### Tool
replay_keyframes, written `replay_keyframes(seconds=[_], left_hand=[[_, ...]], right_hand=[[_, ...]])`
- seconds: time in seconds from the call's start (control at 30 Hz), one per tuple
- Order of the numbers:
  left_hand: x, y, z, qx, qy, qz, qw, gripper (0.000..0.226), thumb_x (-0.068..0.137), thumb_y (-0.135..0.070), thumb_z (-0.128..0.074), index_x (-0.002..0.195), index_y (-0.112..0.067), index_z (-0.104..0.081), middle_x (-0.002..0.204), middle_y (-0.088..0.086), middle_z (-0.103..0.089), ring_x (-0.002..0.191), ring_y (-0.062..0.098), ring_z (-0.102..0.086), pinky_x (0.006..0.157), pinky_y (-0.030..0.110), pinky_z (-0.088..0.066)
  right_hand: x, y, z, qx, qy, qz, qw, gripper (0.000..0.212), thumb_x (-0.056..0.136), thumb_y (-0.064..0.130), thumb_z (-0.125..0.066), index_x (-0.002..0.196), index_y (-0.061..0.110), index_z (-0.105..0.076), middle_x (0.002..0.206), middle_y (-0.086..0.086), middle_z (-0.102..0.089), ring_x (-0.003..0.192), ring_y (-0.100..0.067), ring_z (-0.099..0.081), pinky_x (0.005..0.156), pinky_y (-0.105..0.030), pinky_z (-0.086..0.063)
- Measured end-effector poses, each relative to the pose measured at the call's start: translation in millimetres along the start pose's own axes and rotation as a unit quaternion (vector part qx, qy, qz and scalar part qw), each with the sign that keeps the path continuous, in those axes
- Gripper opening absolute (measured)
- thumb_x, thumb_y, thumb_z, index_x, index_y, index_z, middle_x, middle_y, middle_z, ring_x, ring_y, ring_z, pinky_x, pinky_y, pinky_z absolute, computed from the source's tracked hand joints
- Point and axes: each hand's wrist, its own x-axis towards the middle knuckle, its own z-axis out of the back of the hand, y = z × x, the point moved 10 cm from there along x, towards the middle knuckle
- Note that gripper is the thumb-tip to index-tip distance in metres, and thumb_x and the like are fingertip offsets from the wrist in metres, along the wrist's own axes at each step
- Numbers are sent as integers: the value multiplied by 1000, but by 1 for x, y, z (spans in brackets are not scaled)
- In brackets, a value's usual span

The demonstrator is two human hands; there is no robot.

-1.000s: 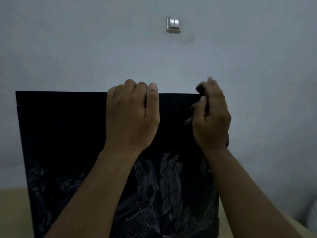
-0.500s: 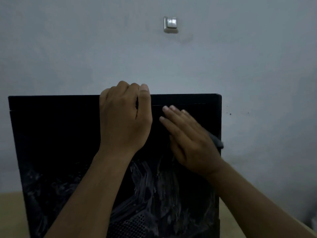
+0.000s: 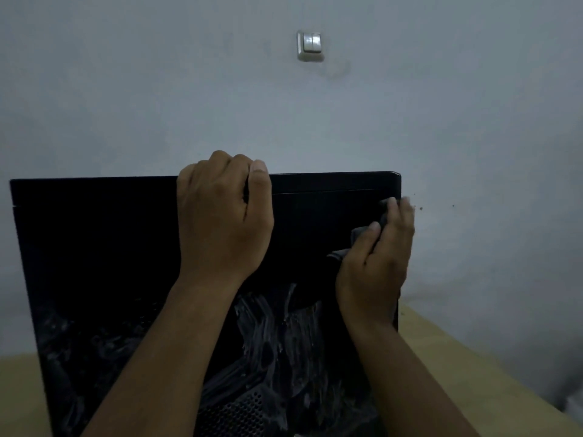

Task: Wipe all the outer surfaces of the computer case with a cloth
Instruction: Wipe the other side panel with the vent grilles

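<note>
i see the case [image 3: 94,263] standing upright on the desk [image 3: 457,373], its dark side panel facing me. the left hand [image 3: 220,222] has its fingers [image 3: 235,164] hooked over the top edge, thumb beside them, gripping the case. right of those fingers, the right hand [image 3: 375,272] pinches a dark cloth [image 3: 361,233] between its thumb and fingers [image 3: 394,216] and presses it to the panel just inside the right edge, a little under the top corner. below both sets of fingers the panel carries white smears [image 3: 268,335], and lower down a perforated vent [image 3: 239,414]. well above the left fingers, a switch [image 3: 310,45] sits on the wall [image 3: 126,105].
</note>
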Motion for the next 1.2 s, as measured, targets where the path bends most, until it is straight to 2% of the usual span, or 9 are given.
replay_keyframes(seconds=[0.13,0.3,0.53,0.73,0.8,0.9,1.0,1.1,1.2], left_hand=[[-1,-1,-3,-6,0,5,1000,52,99,-36,-23,83,-11,-65,82,0,-59,82,19,-52,96,19,-22],[-1,0,-1,0,-11,5,1000,50,100,-34,-25,83,-11,-65,81,1,-59,80,18,-51,95,19,-22],[0,-1,-2,3,-5,2,1000,50,99,-34,-25,84,-11,-66,83,1,-60,83,22,-54,94,25,-26],[2,0,-3,-21,11,9,1000,49,98,-36,-27,80,-12,-66,83,0,-62,83,20,-55,97,26,-28],[2,0,-1,-21,13,13,1000,49,97,-36,-27,80,-12,-67,83,-1,-62,82,19,-55,97,26,-28],[3,-1,-2,-20,28,18,999,52,97,-38,-24,79,-12,-65,84,-2,-62,84,18,-55,98,25,-27],[4,-2,-2,-18,48,16,999,57,95,-41,-17,82,-13,-65,84,-3,-62,86,17,-54,100,30,-30],[5,-5,0,-30,63,15,997,57,95,-41,-12,82,-14,-61,81,-5,-57,83,14,-48,97,34,-32],[6,-4,6,-62,63,20,996,52,101,-39,-17,77,-15,-58,77,-7,-56,81,15,-52,101,40,-37]], right_hand=[[24,10,-6,0,50,83,995,41,103,13,-36,142,2,-47,153,-8,-40,146,-17,-29,118,-39,-30],[50,4,-10,27,-24,-50,998,46,102,20,-32,142,4,-47,152,-9,-42,144,-21,-34,117,-42,-30],[-23,64,-31,-46,179,298,937,48,101,12,-38,146,-5,-38,156,-19,-32,150,-29,-22,121,-48,-22],[-16,60,-27,-80,255,426,865,48,99,9,-43,145,-5,-39,155,-20,-32,148,-29,-25,119,-51,-26],[-3,59,-27,-67,222,364,902,48,100,10,-41,146,-2,-39,156,-17,-33,149,-26,-25,119,-52,-25],[25,43,-23,3,97,100,990,49,102,20,-32,148,4,-38,158,-9,-31,149,-16,-21,120,-49,-22],[21,55,-38,29,40,-70,996,53,101,23,-27,150,5,-35,161,-7,-24,150,-15,-14,122,-45,-16],[-10,106,-60,-6,88,98,991,51,102,17,-42,150,1,-35,160,-12,-27,151,-21,-15,122,-46,-15],[-57,129,-68,3,192,312,931,56,95,13,-63,144,-4,-41,155,-17,-34,149,-28,-25,120,-49,-23]])
